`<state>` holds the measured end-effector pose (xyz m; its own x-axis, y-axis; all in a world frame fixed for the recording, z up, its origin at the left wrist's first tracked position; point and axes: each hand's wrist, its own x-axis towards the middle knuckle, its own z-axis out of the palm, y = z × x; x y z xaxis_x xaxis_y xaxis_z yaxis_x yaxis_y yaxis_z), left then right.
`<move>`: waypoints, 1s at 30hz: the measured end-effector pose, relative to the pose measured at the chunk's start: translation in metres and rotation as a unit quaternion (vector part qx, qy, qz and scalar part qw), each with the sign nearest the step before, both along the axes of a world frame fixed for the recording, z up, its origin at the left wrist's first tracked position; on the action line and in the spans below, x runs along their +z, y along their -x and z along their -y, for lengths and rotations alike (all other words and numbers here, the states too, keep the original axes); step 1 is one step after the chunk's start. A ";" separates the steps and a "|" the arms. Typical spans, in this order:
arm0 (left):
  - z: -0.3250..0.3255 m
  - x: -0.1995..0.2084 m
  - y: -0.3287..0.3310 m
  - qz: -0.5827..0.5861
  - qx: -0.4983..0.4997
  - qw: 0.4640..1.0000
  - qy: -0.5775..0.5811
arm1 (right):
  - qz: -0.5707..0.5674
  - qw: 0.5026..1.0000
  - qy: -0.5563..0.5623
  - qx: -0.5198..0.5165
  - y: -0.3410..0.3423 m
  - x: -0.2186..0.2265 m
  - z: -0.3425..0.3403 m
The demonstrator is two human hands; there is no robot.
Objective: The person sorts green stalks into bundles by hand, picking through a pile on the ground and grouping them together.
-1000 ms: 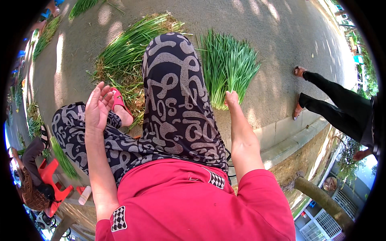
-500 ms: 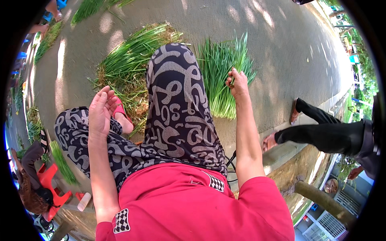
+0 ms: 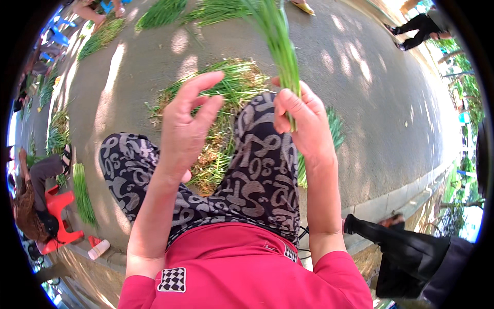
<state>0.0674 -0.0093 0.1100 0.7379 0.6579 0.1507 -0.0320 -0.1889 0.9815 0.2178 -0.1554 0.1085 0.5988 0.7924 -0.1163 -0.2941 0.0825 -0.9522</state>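
Bunch [image 3: 287,56] of green stalks now lifted off pile [image 3: 336,126] at right; right hand [image 3: 307,121] curls firmly round its lower end, leafy end pointing away; left hand [image 3: 185,121] raised too, thumb and forefinger spread, nothing seen in grasp; bunch now seems in easy reach of both; messy heap [image 3: 218,154] between legs, partly behind left hand; right leg [image 3: 272,170] and right hand hide much of pile; red stool [image 3: 63,213] off left; passer-by [image 3: 406,252] close at right.

Over on the left I see a red stool [image 3: 57,207], a pale cylinder [image 3: 99,249] near it; black trousers [image 3: 411,255] near right; a dark-clothed person [image 3: 418,30] far right.
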 end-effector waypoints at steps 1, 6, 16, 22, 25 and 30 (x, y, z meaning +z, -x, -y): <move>-0.002 -0.001 -0.001 0.000 -0.005 1.000 -0.009 | 0.005 1.000 0.009 0.018 0.012 0.002 -0.008; -0.009 -0.009 0.010 -0.023 0.011 0.999 -0.040 | -0.032 0.994 -0.023 0.104 0.053 -0.011 -0.036; -0.008 -0.024 0.068 -0.094 -0.059 0.991 0.076 | -0.200 0.970 -0.056 0.124 0.073 -0.043 -0.045; 0.006 -0.035 0.098 -0.060 -0.148 0.975 0.156 | -0.244 0.959 -0.055 0.133 0.075 -0.048 -0.048; 0.009 -0.034 0.099 -0.073 -0.169 0.981 0.054 | -0.276 0.953 -0.059 0.107 0.075 -0.049 -0.049; -0.001 -0.044 0.101 -0.267 -0.146 0.935 -0.183 | -0.266 0.957 -0.064 0.099 0.053 -0.042 -0.039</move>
